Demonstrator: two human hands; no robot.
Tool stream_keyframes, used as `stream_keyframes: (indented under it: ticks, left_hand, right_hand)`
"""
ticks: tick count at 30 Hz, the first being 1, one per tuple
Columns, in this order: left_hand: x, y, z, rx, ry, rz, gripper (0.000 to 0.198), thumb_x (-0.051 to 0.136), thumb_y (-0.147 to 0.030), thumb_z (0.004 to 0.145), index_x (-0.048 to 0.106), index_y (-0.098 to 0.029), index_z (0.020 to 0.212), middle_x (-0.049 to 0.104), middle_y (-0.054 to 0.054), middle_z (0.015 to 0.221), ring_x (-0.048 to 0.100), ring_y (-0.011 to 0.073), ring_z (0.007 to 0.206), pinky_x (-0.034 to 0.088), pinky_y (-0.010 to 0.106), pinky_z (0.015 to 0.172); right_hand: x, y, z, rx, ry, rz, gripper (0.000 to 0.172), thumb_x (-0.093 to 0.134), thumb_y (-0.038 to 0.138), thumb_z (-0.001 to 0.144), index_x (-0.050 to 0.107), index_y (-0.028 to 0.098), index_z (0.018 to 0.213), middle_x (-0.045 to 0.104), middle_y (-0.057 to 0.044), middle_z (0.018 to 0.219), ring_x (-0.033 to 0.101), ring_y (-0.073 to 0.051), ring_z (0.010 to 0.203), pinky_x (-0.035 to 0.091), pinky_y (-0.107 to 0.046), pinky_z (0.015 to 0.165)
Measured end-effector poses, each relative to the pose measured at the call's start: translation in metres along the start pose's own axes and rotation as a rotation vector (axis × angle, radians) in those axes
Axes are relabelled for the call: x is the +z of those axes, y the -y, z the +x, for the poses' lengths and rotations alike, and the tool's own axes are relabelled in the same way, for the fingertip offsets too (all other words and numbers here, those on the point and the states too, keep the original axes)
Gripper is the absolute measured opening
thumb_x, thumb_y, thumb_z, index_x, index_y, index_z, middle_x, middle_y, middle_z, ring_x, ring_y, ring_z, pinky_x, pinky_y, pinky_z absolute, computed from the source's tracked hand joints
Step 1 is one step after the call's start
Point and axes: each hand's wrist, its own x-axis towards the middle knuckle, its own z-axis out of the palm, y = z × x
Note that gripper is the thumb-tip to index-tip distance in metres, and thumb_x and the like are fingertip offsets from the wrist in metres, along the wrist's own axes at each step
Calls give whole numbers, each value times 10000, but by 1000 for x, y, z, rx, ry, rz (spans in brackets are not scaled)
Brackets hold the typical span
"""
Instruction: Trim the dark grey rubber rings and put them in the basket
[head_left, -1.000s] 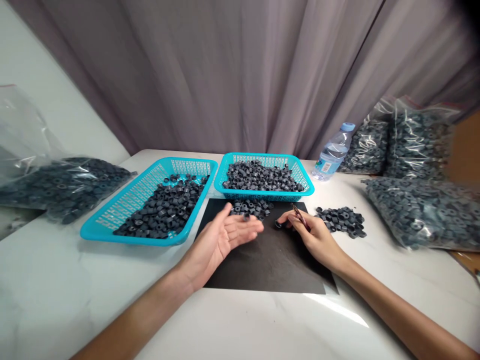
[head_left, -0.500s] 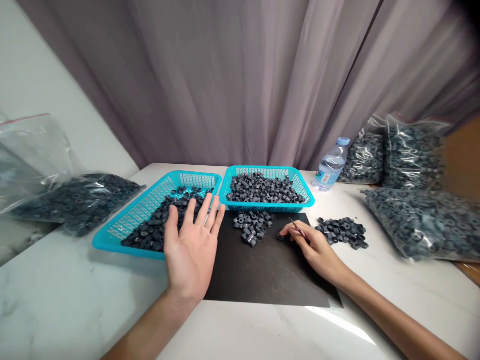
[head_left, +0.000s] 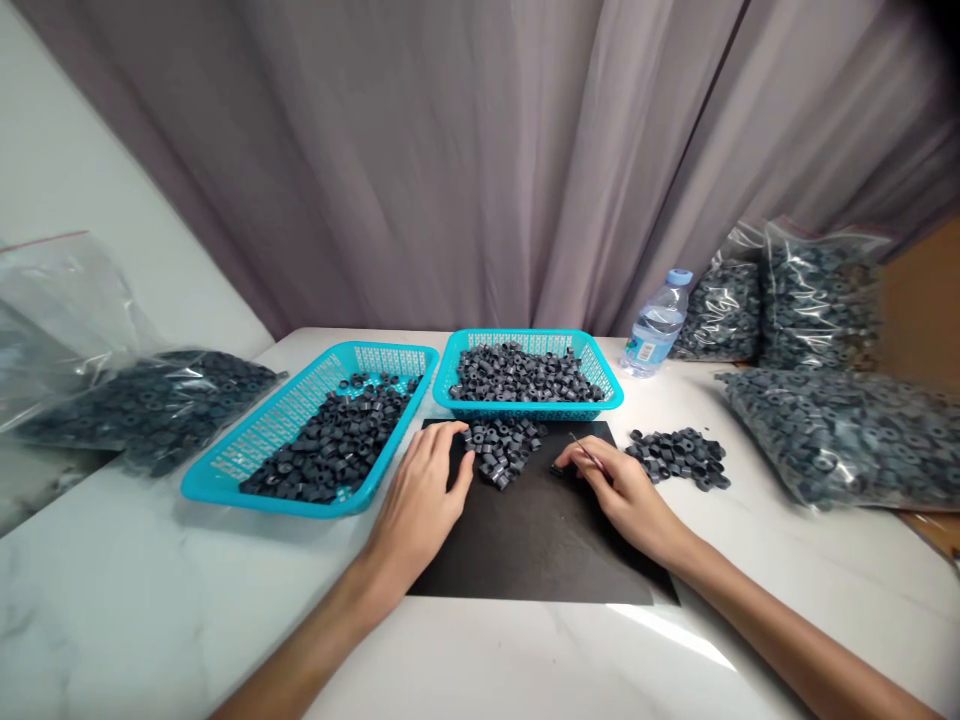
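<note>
My left hand (head_left: 422,497) lies palm down on a black mat (head_left: 536,535), its fingers spread and their tips touching a small heap of dark grey ring parts (head_left: 501,447). My right hand (head_left: 619,482) rests on the mat's right side, fingers pinched round thin tweezers (head_left: 584,451). One ring (head_left: 556,468) sits on the mat at its fingertips. A second loose heap of rings (head_left: 677,456) lies on the white table just right of that hand.
Two turquoise baskets hold more rings: a long one (head_left: 247,446) at the left and a smaller one (head_left: 609,395) behind the mat. A water bottle (head_left: 655,325) stands at the back right. Clear bags of rings lie at the right (head_left: 840,435) and left (head_left: 142,400).
My left hand went from palm up near the heap, out over the left basket, then came back down onto the mat by the heap. The right hand stayed put.
</note>
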Motion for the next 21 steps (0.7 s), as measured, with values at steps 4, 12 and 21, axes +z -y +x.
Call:
stream_keyframes:
  ticks: [4, 12, 21]
  left_hand:
    - [18, 15, 2, 41, 19, 46, 329, 507, -248, 973, 617, -213, 1282, 651, 129, 1337, 569, 317, 1288, 377, 482, 1147]
    - [16, 19, 9, 50, 14, 62, 209, 483, -265, 1002, 641, -231, 1133, 690, 99, 1147, 657, 281, 1099, 472, 403, 1020]
    - [-7, -2, 6, 107, -81, 173, 172, 508, -298, 1009, 658, -249, 1077, 716, 91, 1107, 647, 293, 1085, 433, 396, 1032]
  right_hand:
    - [1, -2, 0, -14, 1, -15, 311, 388, 314, 1073, 665, 215, 971, 676, -62, 957, 620, -215, 881, 484, -341, 824]
    - [1, -1, 0, -14, 7, -8, 308, 379, 310, 1078, 651, 217, 965, 658, -54, 951, 605, -216, 900, 461, -344, 848]
    - [2, -1, 1, -19, 11, 16, 301, 386, 305, 1078, 645, 213, 956, 669, -61, 962, 611, -221, 927, 454, -349, 867]
